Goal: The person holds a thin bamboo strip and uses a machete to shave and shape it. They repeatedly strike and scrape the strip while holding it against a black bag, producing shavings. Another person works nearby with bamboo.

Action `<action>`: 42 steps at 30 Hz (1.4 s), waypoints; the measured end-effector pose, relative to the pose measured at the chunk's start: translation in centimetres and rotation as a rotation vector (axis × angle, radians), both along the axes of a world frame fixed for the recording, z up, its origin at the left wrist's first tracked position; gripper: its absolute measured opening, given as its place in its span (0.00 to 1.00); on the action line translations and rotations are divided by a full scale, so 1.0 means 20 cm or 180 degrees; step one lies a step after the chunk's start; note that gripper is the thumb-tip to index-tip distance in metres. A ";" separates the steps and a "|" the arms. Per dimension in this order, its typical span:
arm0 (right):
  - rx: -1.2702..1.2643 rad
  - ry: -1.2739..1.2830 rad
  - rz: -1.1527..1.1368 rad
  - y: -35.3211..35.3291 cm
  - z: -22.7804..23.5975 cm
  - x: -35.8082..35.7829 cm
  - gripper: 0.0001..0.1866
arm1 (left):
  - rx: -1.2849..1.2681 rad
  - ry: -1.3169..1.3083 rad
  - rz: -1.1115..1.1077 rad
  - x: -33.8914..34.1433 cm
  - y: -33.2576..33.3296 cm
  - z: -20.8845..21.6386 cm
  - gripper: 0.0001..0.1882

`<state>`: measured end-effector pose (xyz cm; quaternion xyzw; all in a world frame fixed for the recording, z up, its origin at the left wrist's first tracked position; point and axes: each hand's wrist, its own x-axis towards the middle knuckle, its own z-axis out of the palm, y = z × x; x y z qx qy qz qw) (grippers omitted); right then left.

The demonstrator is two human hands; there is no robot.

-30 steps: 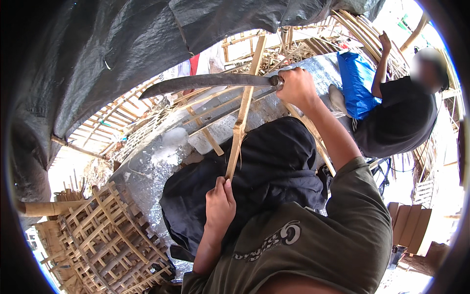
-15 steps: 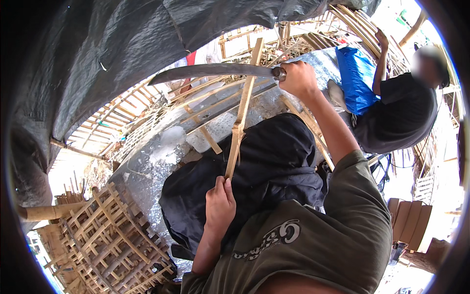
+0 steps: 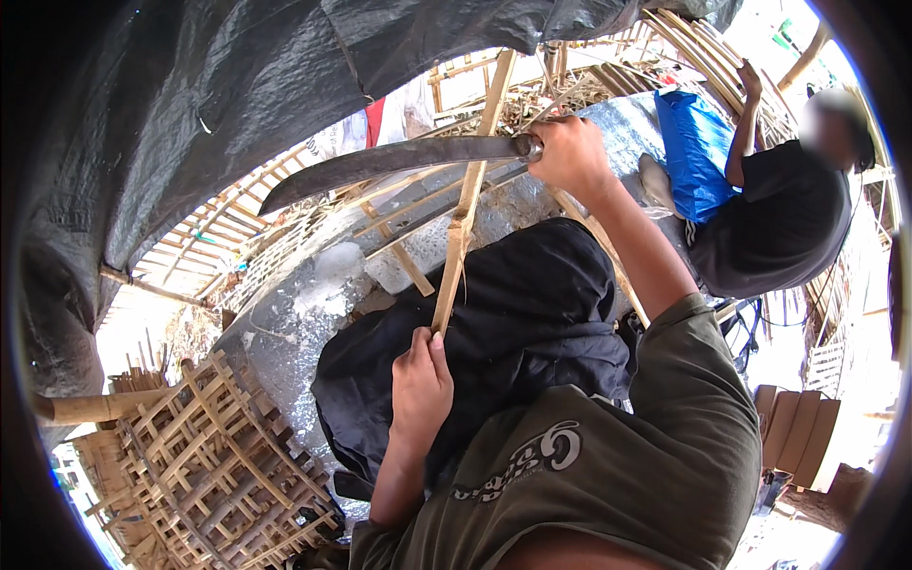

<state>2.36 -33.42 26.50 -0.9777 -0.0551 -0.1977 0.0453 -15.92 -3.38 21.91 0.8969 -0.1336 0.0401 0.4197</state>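
Observation:
My left hand [image 3: 421, 385] is closed round the near end of a long bamboo strip [image 3: 467, 204], with the thumb along it. The strip slants up and away over my dark-clothed lap [image 3: 484, 294]. In my right hand [image 3: 572, 157] is the handle of a machete [image 3: 380, 163]. Its long, dark, curved blade points left and crosses the strip's upper part in view; I cannot tell whether the two touch. My fingers wrap fully round the handle, hiding most of it.
Latticed bamboo panels [image 3: 223, 456] lie at lower left. At the right sits another person [image 3: 779, 218] in dark clothes, beside a blue plastic bag [image 3: 693, 152]. Loose bamboo strips [image 3: 404, 256] lie on the grey ground ahead. A dark tarp [image 3: 190, 104] hangs overhead at left.
The machete has shifted slightly left, its tip now lower. My left hand has moved up a little with the bamboo strip, whose far end reaches higher in view.

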 end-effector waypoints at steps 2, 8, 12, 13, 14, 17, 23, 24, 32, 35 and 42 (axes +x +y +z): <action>-0.0008 -0.0076 -0.0029 -0.01 0.00 -0.01 0.11 | -0.0065 0.0054 -0.0030 0.00 -0.01 0.00 0.09; 0.0047 -0.0203 -0.0751 -0.25 0.03 0.09 0.12 | -0.0041 0.0204 -0.0063 -0.08 0.00 -0.03 0.08; 0.0360 0.0471 -0.0456 -0.11 0.02 -0.03 0.13 | -0.0201 0.0119 -0.0058 -0.06 -0.03 -0.06 0.09; 0.0263 0.0336 -0.0248 -0.07 -0.02 -0.06 0.15 | -0.0222 0.0125 -0.0054 -0.05 -0.05 -0.06 0.10; 0.0190 0.0215 -0.0032 -0.02 -0.04 -0.09 0.17 | -0.0216 0.0145 -0.0041 -0.05 -0.05 -0.06 0.11; 0.0270 0.0447 -0.0394 -0.04 0.08 -0.03 0.11 | -0.0184 0.0078 -0.0029 -0.09 -0.01 -0.03 0.11; 0.0277 0.0420 -0.0501 -0.11 0.07 -0.02 0.13 | -0.0178 0.0202 -0.0066 -0.09 -0.02 -0.06 0.10; 0.0082 0.0320 -0.0388 -0.10 0.05 -0.02 0.13 | -0.0129 0.0197 -0.0096 -0.09 -0.01 -0.07 0.09; 0.0068 0.0477 -0.0725 -0.18 0.11 0.02 0.14 | -0.0101 0.0191 -0.0233 -0.10 -0.01 -0.08 0.07; -0.0158 0.0434 -0.0276 -0.09 0.09 -0.05 0.14 | -0.0229 0.0296 -0.0132 -0.12 0.01 -0.09 0.06; -0.0007 0.0658 -0.0872 -0.18 0.12 0.03 0.13 | -0.0161 0.0337 -0.0140 -0.10 0.00 -0.06 0.08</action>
